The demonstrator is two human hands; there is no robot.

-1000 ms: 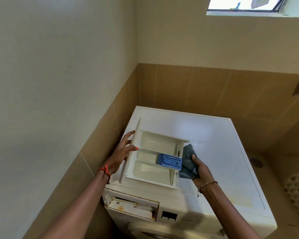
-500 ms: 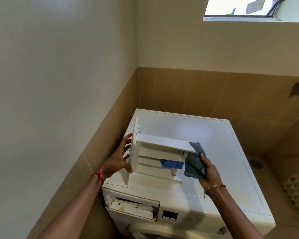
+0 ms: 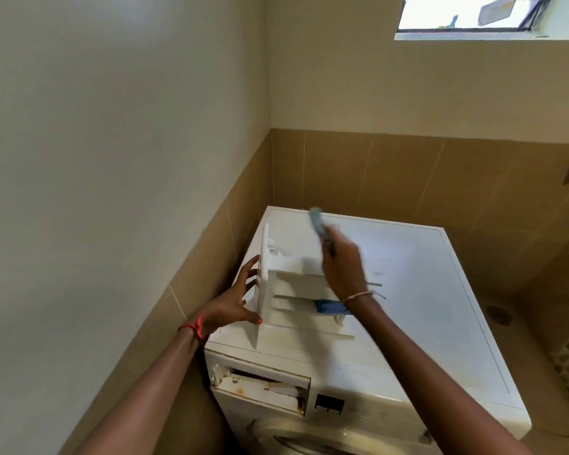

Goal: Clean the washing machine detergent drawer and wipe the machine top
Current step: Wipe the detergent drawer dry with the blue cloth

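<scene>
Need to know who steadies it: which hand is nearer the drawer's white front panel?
Left. The left hand touches the front panel from its left; the right hand, gripping the cloth, hovers above the rest of the drawer.

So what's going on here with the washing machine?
A person is cleaning the detergent drawer, which is out of the machine and stands on its side on the washing machine top. The left hand braces its front panel with spread fingers. The right hand, blurred, grips a grey-blue cloth above the drawer. The drawer slot in front is empty.
</scene>
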